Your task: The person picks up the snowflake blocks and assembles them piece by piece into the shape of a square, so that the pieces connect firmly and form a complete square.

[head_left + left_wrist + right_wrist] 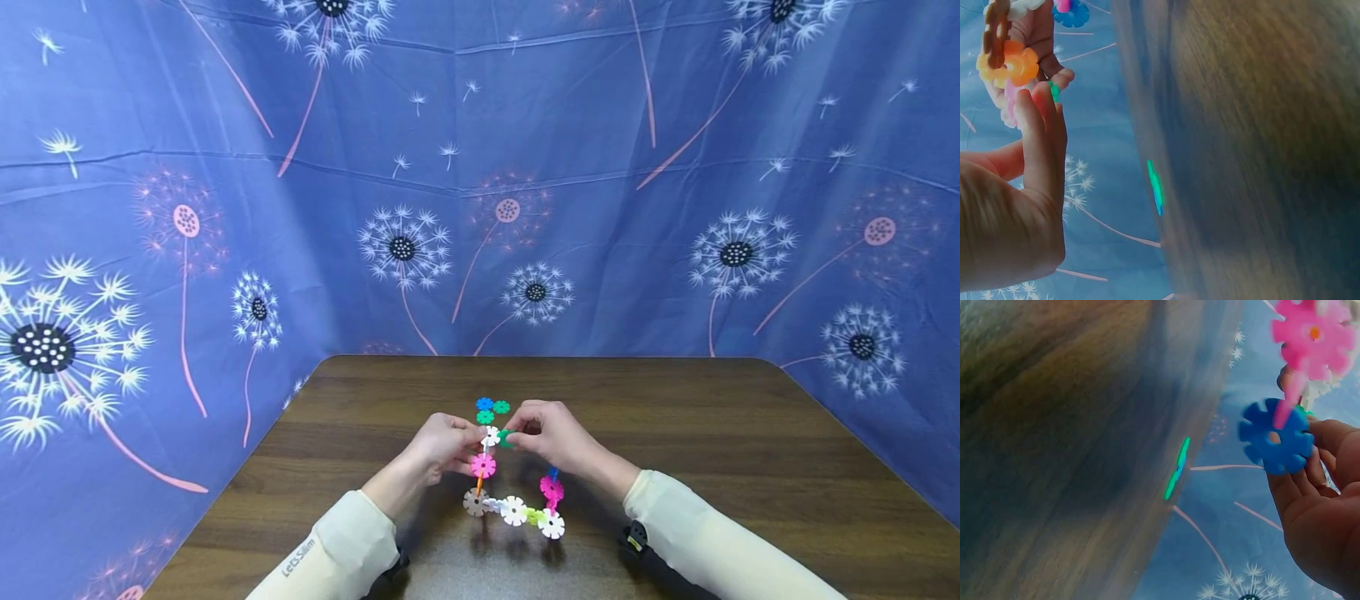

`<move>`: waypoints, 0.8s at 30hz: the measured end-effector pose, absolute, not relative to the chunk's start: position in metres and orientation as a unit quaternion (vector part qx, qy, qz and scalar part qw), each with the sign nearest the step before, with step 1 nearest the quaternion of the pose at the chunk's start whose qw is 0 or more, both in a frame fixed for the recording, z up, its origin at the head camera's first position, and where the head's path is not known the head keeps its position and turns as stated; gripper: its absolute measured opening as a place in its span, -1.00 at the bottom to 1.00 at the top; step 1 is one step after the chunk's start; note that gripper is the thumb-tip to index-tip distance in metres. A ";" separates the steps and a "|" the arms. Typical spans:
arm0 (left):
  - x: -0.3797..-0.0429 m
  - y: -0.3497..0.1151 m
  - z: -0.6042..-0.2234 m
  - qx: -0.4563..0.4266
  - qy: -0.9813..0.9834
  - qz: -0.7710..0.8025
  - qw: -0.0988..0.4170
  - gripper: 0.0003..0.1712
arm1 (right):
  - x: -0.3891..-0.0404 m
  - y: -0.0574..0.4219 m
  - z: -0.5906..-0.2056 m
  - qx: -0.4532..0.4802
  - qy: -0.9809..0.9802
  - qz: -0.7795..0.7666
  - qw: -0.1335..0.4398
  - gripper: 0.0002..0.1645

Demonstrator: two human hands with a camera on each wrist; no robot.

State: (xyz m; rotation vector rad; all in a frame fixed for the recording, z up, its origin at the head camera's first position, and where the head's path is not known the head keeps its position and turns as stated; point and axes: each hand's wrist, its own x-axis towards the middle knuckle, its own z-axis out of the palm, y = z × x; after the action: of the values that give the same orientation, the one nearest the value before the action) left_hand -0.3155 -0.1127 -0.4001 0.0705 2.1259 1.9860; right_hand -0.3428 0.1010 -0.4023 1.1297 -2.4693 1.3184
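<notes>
A chain of interlocking flower-shaped plastic discs hangs in a U above the table. My left hand pinches its upper left end, by a white disc and a pink disc. Between the fingertips of my right hand is a green disc, against the edge of that white one; whether they interlock is hidden. An orange disc and a brown disc follow below. White and yellow-green discs form the bottom. The other end rises through pink to a blue disc near my right hand.
Beyond the hands, a blue disc and two green discs lie close together on the brown wooden table. A blue dandelion-print cloth hangs behind and along the table's left side.
</notes>
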 end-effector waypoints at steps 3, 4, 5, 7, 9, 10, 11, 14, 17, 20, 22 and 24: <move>-0.314 -0.112 -0.400 0.018 0.724 0.681 0.104 -0.78 | -0.343 0.098 -0.403 0.387 -0.814 0.425 0.083 -0.90; -0.314 -0.111 -0.401 0.015 0.724 0.682 0.103 -0.79 | -0.342 0.098 -0.404 0.390 -0.813 0.423 0.087 -0.90; -0.313 -0.111 -0.401 0.015 0.724 0.683 0.101 -0.80 | -0.342 0.097 -0.404 0.392 -0.813 0.420 0.091 -0.89; -0.313 -0.109 -0.402 0.013 0.724 0.683 0.097 -0.82 | -0.342 0.097 -0.405 0.395 -0.814 0.415 0.097 -0.89; -0.312 -0.108 -0.403 0.012 0.725 0.682 0.093 -0.82 | -0.342 0.096 -0.406 0.395 -0.816 0.410 0.102 -0.90; -0.313 -0.108 -0.404 0.011 0.725 0.682 0.091 -0.82 | -0.343 0.096 -0.407 0.394 -0.817 0.409 0.102 -0.90; -0.313 -0.107 -0.404 0.010 0.725 0.683 0.089 -0.82 | -0.343 0.096 -0.407 0.393 -0.817 0.410 0.102 -0.90; -0.314 -0.107 -0.405 0.007 0.724 0.684 0.090 -0.81 | -0.344 0.095 -0.406 0.388 -0.816 0.419 0.087 -0.91; -0.314 -0.108 -0.405 0.009 0.724 0.683 0.098 -0.80 | -0.347 0.096 -0.403 0.387 -0.821 0.417 0.057 -0.92; -0.313 -0.110 -0.405 0.016 0.725 0.681 0.104 -0.79 | -0.354 0.099 -0.396 0.392 -0.825 0.406 0.012 -0.94; -0.312 -0.112 -0.403 0.019 0.725 0.680 0.106 -0.79 | -0.361 0.102 -0.391 0.395 -0.823 0.408 -0.018 -0.94; -0.312 -0.114 -0.402 0.022 0.724 0.682 0.106 -0.80 | -0.373 0.106 -0.389 0.392 -0.817 0.420 -0.042 -0.90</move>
State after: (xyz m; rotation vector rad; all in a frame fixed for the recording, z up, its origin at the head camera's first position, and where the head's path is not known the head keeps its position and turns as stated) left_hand -0.3121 -0.1139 -0.4023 0.0646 2.1311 2.0080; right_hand -0.3727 0.1056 -0.3892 1.2645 -2.6387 1.3565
